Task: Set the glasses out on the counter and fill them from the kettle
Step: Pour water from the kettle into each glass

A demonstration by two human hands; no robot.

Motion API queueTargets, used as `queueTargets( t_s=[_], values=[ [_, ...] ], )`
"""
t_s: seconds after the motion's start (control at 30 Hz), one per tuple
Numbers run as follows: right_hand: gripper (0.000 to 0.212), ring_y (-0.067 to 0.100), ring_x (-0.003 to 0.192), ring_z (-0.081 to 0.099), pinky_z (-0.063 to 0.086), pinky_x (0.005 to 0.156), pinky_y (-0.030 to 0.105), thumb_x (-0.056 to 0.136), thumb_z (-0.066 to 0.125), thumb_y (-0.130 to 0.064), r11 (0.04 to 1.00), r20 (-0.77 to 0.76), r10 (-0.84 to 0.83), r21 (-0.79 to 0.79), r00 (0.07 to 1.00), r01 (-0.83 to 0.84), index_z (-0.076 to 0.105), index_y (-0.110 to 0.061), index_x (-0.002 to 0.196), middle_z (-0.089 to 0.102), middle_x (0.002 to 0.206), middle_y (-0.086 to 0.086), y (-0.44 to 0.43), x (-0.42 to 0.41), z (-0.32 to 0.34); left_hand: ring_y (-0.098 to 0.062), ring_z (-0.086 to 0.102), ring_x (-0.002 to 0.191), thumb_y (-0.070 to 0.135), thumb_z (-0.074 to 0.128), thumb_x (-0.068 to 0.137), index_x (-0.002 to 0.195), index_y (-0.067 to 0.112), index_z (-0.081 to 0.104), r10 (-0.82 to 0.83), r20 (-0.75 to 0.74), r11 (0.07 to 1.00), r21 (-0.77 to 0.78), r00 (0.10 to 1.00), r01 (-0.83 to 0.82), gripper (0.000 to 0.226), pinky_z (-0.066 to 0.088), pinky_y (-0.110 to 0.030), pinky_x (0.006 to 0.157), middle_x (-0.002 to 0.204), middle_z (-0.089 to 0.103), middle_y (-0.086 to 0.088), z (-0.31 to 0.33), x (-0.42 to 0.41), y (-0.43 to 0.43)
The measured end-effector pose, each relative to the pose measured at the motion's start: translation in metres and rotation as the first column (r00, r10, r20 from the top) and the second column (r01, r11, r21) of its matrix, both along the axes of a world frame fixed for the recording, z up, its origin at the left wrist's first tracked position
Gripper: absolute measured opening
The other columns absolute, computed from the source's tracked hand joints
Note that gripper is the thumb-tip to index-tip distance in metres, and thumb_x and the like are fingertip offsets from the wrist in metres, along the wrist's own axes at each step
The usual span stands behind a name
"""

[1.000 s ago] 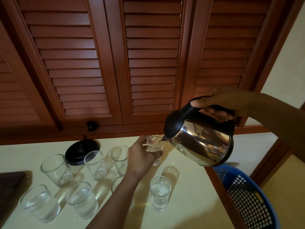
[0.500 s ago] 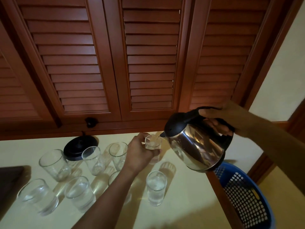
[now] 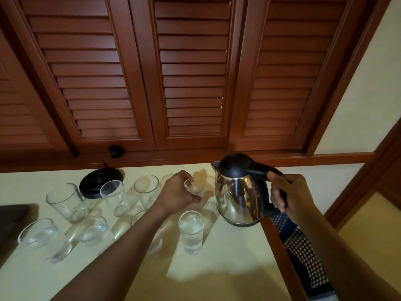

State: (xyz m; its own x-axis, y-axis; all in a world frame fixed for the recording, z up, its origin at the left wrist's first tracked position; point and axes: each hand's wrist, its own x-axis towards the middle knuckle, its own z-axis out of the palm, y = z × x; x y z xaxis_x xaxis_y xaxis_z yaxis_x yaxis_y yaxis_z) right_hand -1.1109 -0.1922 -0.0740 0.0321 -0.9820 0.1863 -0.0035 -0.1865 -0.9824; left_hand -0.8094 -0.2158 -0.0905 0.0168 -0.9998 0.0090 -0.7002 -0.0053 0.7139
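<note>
Gripping small glass [image 3: 193, 187] on worktop [image 3: 217, 274] with left hand [image 3: 176, 195], fingers wrapped round it; right hand [image 3: 289, 195] closed on kettle [image 3: 238, 192] handle, kettle upright just beside. Advice: tip slowly, spout over rim, steady glass, stop short of brim.

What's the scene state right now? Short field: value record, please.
left hand: gripping a small glass on the counter
right hand: holding the kettle by its handle
kettle: upright, not pouring
kettle base: back left, nothing on it
full glass: in front of the left hand
other glasses: several to the left, fill level unclear
basket: right of counter edge
</note>
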Motion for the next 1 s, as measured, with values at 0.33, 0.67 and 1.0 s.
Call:
queueTargets(
  t_s=[0.33, 0.67, 1.0],
  values=[
    [0.06, 0.022, 0.031, 0.043, 0.041, 0.044, 0.026, 0.077, 0.079, -0.054, 0.995, 0.093, 0.091, 0.027, 0.992, -0.093, 0.054, -0.004, 0.056, 0.048, 0.042, 0.012, -0.015, -0.009, -0.034, -0.018, 0.061, 0.103, 0.021, 0.096, 0.073, 0.134, 0.016, 0.059, 0.108, 0.125, 0.993, -0.071, 0.986, -0.1, 0.072, 0.048, -0.027, 0.084, 0.128, 0.059, -0.007, 0.028, 0.025, 0.022],
    [0.05, 0.022, 0.033, 0.044, 0.04, 0.044, 0.03, 0.084, 0.075, -0.041, 0.978, 0.175, 0.188, 0.061, 0.966, -0.201, 0.054, -0.006, 0.057, 0.048, 0.042, 0.01, -0.019, -0.006, -0.045, -0.043, 0.048, 0.129, 0.028, 0.096, 0.073, 0.139, -0.007, 0.042, 0.434, 0.166, 0.896, 0.027, 0.886, -0.444, 0.092, 0.045, -0.045, 0.1, 0.141, 0.046, -0.029, 0.012, 0.066, 0.049],
    [0.052, 0.016, 0.03, 0.038, 0.033, 0.043, 0.027, 0.064, 0.085, -0.057, 0.985, 0.183, 0.081, 0.136, 0.98, -0.106, 0.059, -0.013, 0.057, 0.046, 0.04, 0.003, -0.016, -0.001, -0.016, -0.014, 0.058, 0.075, 0.014, 0.094, 0.075, 0.136, 0.005, 0.055, 0.415, -0.155, 0.9, 0.218, 0.897, -0.379, 0.073, 0.04, -0.018, 0.06, 0.102, 0.067, -0.005, 0.005, 0.085, 0.02]
  ],
)
